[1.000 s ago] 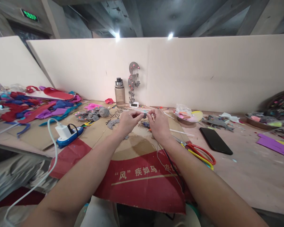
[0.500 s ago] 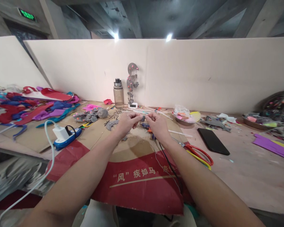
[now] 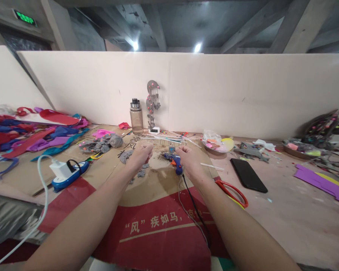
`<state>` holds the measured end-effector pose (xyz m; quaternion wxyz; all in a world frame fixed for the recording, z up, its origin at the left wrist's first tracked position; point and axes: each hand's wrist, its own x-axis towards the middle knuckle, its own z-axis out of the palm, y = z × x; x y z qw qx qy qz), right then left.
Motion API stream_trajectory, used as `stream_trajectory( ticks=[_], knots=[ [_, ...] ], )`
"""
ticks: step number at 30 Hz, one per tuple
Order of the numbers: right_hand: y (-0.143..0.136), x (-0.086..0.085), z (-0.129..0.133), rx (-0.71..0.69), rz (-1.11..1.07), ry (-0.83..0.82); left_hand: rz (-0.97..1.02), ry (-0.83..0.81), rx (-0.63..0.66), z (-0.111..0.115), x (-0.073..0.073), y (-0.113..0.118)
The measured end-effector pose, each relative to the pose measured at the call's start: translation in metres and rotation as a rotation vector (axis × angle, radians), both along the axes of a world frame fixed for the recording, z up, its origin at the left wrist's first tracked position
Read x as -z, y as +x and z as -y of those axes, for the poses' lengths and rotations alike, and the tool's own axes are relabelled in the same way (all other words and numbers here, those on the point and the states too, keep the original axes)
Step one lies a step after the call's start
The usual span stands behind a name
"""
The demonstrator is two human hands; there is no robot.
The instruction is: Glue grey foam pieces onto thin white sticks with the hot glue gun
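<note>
My left hand (image 3: 142, 155) is closed in a pinch above the cardboard (image 3: 158, 194), beside grey felt pieces (image 3: 141, 173); what its fingers hold, if anything, is too small to tell. To its right, my right hand (image 3: 187, 157) also pinches, next to a small grey-blue piece (image 3: 171, 149); whether that piece is in its fingers is unclear. A blue and orange glue gun (image 3: 177, 165) lies between the hands, its cable running toward me. A grey crescent (image 3: 125, 156) rests left of my left hand.
Scissors with red handles (image 3: 232, 191) and a black phone (image 3: 248, 175) lie to the right. A bottle (image 3: 136, 117) and a small white clock (image 3: 154, 130) stand at the back. On the left are a blue power strip (image 3: 70, 176) and coloured felt (image 3: 56, 141).
My hands have moved apart from where they met, leaving the glue gun in fuller view between them. The camera view has shifted slightly.
</note>
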<state>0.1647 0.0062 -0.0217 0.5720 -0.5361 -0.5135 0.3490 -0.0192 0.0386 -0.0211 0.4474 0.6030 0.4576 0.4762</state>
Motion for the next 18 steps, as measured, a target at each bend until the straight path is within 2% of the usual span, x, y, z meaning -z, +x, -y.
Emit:
stream_trajectory(
  ticks=[6,9,12,18],
  knots=[
    [0.002,0.012,-0.007,0.017,0.122,0.011,-0.082,-0.017,0.067,-0.004,0.003,0.003],
    [0.001,0.017,-0.009,0.0,0.156,0.037,-0.121,0.005,0.053,-0.006,0.004,0.002],
    [-0.002,0.02,-0.009,-0.004,0.194,0.052,-0.082,0.048,0.049,-0.006,0.003,0.001],
    [-0.005,0.015,-0.005,0.037,0.255,0.081,0.007,0.083,0.141,0.0,-0.005,0.001]
  ],
)
